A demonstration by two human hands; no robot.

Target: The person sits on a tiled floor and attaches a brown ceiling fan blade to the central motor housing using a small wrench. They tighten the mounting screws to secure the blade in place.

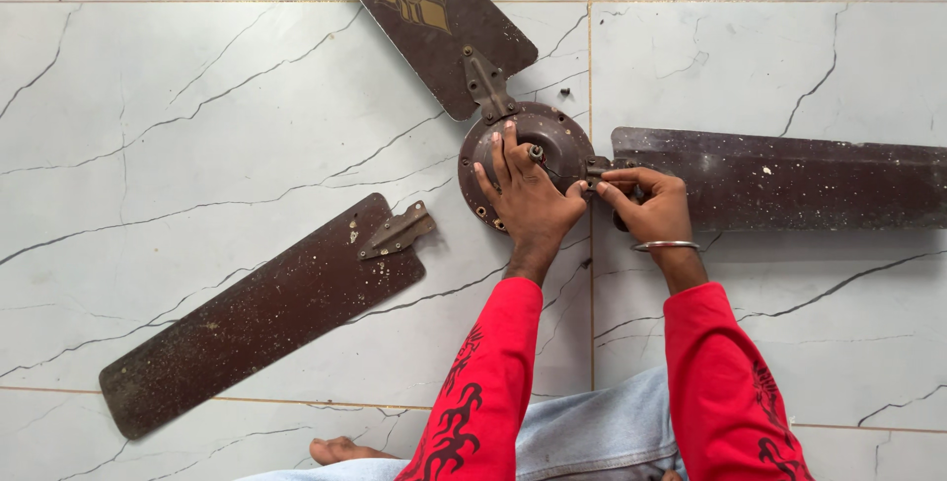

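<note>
A brown ceiling fan lies on the marble floor, its round motor hub (552, 136) in the middle. My left hand (528, 195) rests flat on the hub, fingers spread by the centre shaft. My right hand (646, 207) pinches the metal bracket where the right blade (789, 180) meets the hub; I cannot tell whether a screw is between the fingers. Another blade (429, 17) with a gold emblem stays attached at the upper left. A third blade (261, 318) with its bracket lies detached on the floor at the lower left.
White marble floor tiles (197, 96) with dark veins surround the fan. A small dark screw (565, 92) lies just above the hub. My bare foot (340, 451) and denim-clad legs sit at the bottom edge.
</note>
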